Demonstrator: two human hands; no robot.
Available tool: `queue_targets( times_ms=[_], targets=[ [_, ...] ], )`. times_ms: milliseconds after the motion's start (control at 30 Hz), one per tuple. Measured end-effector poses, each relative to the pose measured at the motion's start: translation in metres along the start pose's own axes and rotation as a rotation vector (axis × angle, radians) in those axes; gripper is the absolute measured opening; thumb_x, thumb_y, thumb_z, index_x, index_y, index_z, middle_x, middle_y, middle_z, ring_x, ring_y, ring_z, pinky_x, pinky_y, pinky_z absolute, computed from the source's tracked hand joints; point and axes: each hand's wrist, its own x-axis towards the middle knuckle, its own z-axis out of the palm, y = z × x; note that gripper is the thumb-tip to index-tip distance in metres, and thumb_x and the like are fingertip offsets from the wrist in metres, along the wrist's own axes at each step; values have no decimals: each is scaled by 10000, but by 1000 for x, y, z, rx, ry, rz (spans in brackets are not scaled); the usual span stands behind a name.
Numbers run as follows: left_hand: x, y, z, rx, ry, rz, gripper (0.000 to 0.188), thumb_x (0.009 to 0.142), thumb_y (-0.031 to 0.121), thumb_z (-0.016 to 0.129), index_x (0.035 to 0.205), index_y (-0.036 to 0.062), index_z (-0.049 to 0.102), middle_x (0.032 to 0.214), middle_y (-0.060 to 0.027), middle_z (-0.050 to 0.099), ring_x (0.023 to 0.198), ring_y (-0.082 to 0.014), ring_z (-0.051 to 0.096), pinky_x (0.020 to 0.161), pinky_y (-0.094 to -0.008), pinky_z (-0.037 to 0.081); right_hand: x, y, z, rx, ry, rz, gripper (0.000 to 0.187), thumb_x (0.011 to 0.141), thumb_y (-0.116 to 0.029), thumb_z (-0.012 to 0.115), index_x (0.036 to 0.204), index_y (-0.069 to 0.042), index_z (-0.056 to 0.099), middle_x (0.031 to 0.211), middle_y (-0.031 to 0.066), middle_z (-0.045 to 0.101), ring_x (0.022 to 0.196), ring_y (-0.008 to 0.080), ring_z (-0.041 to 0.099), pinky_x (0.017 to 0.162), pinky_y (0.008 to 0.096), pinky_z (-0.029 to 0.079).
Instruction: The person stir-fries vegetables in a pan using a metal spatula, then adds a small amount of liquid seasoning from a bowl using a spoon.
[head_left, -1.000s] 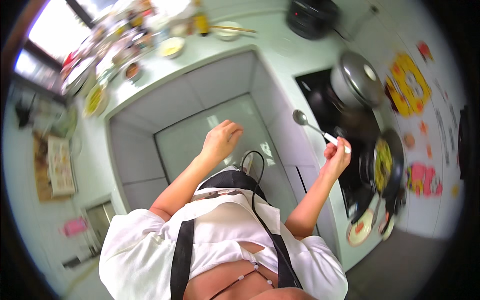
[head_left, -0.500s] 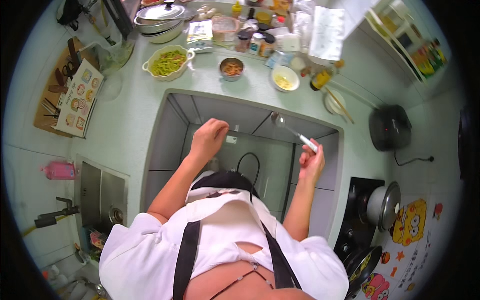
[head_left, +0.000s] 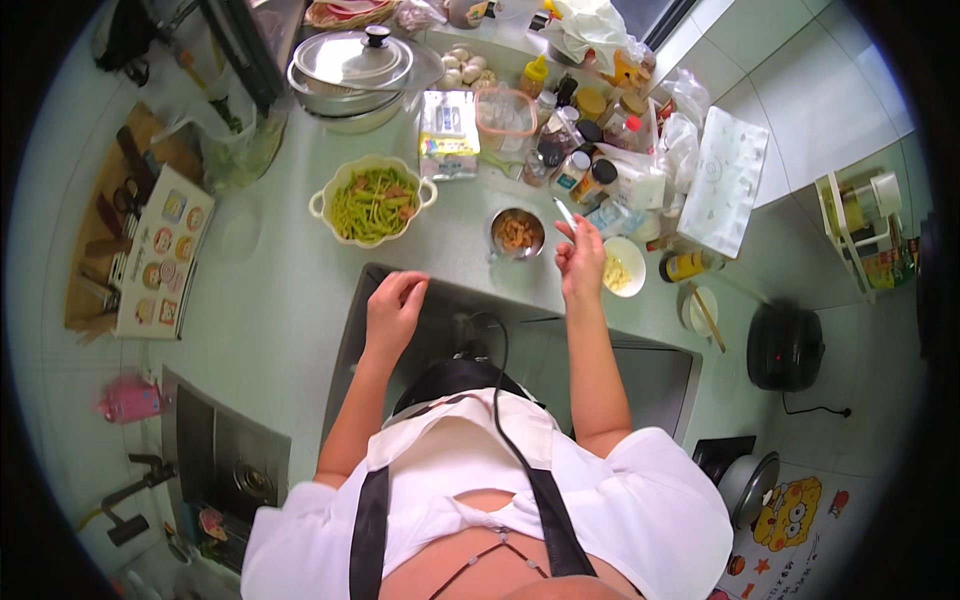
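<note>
My right hand point(head_left: 580, 260) grips the white handle of a spoon point(head_left: 565, 213) over the counter, between a small metal bowl point(head_left: 517, 234) of reddish-brown pieces and a white bowl point(head_left: 637, 271) of chopped pale yellow bits. The metal end of the spoon is hard to make out now. My left hand point(head_left: 394, 312) hovers at the counter's front edge, fingers curled together, with nothing visible in them. Beyond it stands a scalloped cream dish point(head_left: 322, 222) with two handles, holding green vegetable strips and bits of meat.
Seasoning jars point(head_left: 570, 172), a clear box point(head_left: 506, 112) and lidded pots point(head_left: 352, 62) stand at the back. A sink point(head_left: 215, 420) lies to the left, near a knife holder point(head_left: 165, 255). Chopsticks rest on a small bowl point(head_left: 690, 312) at right, before a black appliance point(head_left: 784, 345).
My right hand has moved forward and left with the spoon, from above the recess to over the counter beside the bowls. The left hand stays curled. The view has shifted.
</note>
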Motion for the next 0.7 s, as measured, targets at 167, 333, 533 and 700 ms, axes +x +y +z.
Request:
queue_targets(
  times_ms=[167, 333, 533, 700],
  targets=[
    [17, -8, 2, 51, -19, -91, 92, 793, 69, 571, 859, 19, 611, 739, -61, 565, 597, -119, 519, 560, -230, 416, 96, 28, 59, -57, -161, 3, 203, 909, -212, 434, 1067, -90, 471, 933, 68, 603, 433, 49, 443, 339, 164, 290],
    [59, 2, 17, 8, -59, -119, 102, 799, 70, 564, 872, 13, 606, 763, -58, 569, 626, -115, 535, 582, -226, 426, 148, 40, 107, -205, -229, 100, 422, 851, -141, 508, 1252, -124, 379, 761, 20, 550, 438, 64, 459, 335, 189, 307],
    [93, 14, 35, 70, -168, 55, 93, 783, 69, 585, 864, 27, 604, 754, -84, 561, 623, -169, 531, 585, -258, 433, 118, 40, 90, -267, -332, 154, 505, 826, -100, 542, 1293, -143, 356, 690, 15, 536, 443, 58, 476, 337, 176, 335],
    [84, 19, 47, 38, -260, 113, 84, 782, 68, 585, 853, 32, 612, 752, -93, 570, 634, -184, 553, 584, -268, 442, 66, 39, 49, -312, -358, 117, 387, 836, -101, 512, 1214, -55, 441, 1073, 115, 574, 475, 72, 521, 376, 174, 369]
  ],
)
